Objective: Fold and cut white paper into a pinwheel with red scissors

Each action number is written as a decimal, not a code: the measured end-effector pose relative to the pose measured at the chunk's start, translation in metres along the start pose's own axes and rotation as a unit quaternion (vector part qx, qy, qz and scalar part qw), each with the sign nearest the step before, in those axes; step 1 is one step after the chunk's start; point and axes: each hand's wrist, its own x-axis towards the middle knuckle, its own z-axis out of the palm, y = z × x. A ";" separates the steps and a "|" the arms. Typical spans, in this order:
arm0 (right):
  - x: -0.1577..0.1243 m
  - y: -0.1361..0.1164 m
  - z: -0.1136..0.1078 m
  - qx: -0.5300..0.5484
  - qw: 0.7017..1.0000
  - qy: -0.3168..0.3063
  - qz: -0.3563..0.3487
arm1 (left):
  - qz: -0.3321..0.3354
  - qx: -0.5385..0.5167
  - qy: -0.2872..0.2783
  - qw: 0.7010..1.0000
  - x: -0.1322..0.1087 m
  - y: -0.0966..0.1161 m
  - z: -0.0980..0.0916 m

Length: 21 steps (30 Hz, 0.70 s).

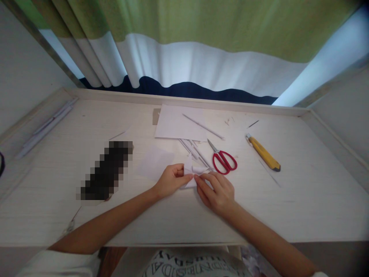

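Note:
A small piece of folded white paper is held between my two hands, low over the desk's middle. My left hand pinches its left side, thumb on top. From the right, my right hand grips it with thumb and fingertips close to my left thumb. One part of the paper curls up near the fingertips. Just beyond lie several rolled paper sticks. Red-handled scissors rest to the right of them, blades pointing away. A square sheet of paper lies flat beside my left hand.
A larger white sheet lies at the back with a thin paper stick across it. On the right is a yellow utility knife. A pixelated dark object lies left. Folded paper lies along the left edge.

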 end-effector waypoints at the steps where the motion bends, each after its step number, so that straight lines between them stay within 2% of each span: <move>1: 0.000 0.000 0.000 0.000 1.000 0.000 0.002 | 0.001 0.002 0.000 1.000 0.000 0.000 0.000; 21: -0.002 -0.002 -0.002 0.004 1.000 0.002 -0.013 | -0.006 0.030 -0.003 1.000 0.003 0.004 0.001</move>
